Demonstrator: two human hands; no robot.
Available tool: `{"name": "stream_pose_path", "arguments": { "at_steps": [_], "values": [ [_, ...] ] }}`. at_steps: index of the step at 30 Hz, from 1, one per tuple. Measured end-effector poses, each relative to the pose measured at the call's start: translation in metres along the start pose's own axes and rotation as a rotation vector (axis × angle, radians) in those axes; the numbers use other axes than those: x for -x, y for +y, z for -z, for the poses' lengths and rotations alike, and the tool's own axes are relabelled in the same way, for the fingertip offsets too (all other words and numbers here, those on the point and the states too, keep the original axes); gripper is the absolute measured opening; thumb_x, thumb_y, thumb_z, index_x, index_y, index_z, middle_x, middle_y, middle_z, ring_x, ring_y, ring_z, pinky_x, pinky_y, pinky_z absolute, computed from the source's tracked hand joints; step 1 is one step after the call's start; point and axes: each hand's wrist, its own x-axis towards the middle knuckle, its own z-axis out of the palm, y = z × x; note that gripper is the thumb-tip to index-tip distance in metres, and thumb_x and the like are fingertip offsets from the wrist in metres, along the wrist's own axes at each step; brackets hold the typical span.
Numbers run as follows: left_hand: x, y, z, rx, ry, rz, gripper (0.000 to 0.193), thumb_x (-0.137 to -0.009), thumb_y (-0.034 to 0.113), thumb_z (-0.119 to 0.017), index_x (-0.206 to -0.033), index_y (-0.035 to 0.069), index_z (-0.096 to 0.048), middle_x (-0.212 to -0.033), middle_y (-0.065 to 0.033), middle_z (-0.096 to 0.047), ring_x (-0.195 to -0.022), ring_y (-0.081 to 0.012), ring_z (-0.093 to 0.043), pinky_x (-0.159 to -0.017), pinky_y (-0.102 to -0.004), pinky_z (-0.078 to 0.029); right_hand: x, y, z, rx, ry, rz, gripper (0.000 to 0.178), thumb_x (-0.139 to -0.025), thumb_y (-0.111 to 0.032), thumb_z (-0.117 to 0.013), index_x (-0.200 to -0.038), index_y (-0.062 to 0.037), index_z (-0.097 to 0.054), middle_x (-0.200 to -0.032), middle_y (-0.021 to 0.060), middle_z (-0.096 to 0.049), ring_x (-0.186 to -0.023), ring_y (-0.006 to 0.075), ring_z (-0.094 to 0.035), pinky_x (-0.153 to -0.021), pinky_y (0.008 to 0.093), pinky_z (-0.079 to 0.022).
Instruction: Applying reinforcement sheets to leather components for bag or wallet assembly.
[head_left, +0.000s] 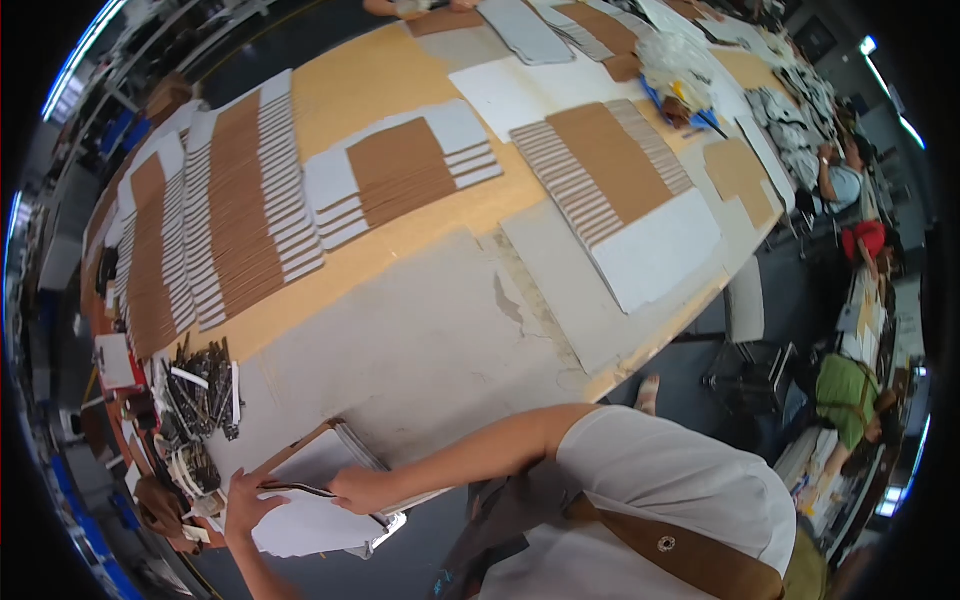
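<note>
At the near left edge of the table, my left hand (247, 507) and my right hand (362, 490) are close together over a white panel (310, 527). A thin dark edge runs between them, and my right fingers pinch its right end. My left thumb and fingers curl round its left end, with the fingertips partly hidden. The panel's lower part hangs over the table's edge. Just beyond my hands lies a small stack of white and brown panels (325, 458). My right forearm reaches across from the right.
Overlapping rows of brown-and-white panels (245, 195) cover the far left, with more panels (405, 165) mid-table and a fanned stack (620, 170) to the right. Dark and white strips (205, 390) lie left of my hands. A plastic bag (675, 70) sits far right. Co-workers sit along the right.
</note>
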Motion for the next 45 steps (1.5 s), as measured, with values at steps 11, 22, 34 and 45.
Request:
{"name": "stream_pose_path", "arguments": {
  "at_steps": [11,22,34,45],
  "values": [
    [-0.107,0.101,-0.063,0.268,-0.411,0.012,0.018,-0.068,0.005,-0.069,-0.068,-0.001,-0.052,-0.056,-0.0005,-0.047,-0.053,-0.0084,-0.04,-0.052,-0.0255,-0.038,0.233,0.048,0.241,-0.487,0.235,-0.592,0.031,-0.078,-0.017,-0.057,-0.1,0.0051,-0.056,-0.09,0.0114,-0.061,-0.082,0.0188,-0.056,-0.075,0.031,-0.044],
    [-0.21,0.196,-0.176,-0.104,0.012,-0.245,0.052,-0.06,0.006,-0.072,-0.108,0.003,-0.05,-0.11,-0.0135,-0.047,-0.099,-0.0316,-0.045,-0.081,-0.0407,-0.04,0.319,0.121,0.225,0.324,0.555,-0.926,0.029,-0.076,-0.01,-0.054,-0.104,-0.0037,-0.048,-0.096,0.0146,-0.055,-0.09,0.0284,-0.055,-0.074,0.0386,-0.045],
    [-0.266,0.351,-0.242,0.163,0.261,-0.309,0.042,-0.071,0.007,-0.066,-0.109,0.001,-0.051,-0.104,-0.0153,-0.049,-0.097,-0.0331,-0.045,-0.085,-0.0398,-0.037,0.435,0.141,0.339,0.623,1.072,-0.57,0.028,-0.07,-0.003,-0.058,-0.098,-0.0029,-0.053,-0.105,0.0152,-0.051,-0.095,0.0339,-0.048,-0.083,0.0384,-0.041],
    [-0.38,0.451,-0.268,-0.047,0.311,-0.429,0.048,-0.072,0.007,-0.062,-0.117,0.001,-0.046,-0.124,-0.0115,-0.042,-0.115,-0.0303,-0.038,-0.093,-0.0395,-0.034,0.545,0.191,0.493,1.156,0.893,-0.913,0.047,-0.078,-0.015,-0.055,-0.122,-0.0062,-0.041,-0.132,0.0112,-0.036,-0.12,0.0331,-0.034,-0.094,0.0443,-0.034]
  ]
}}
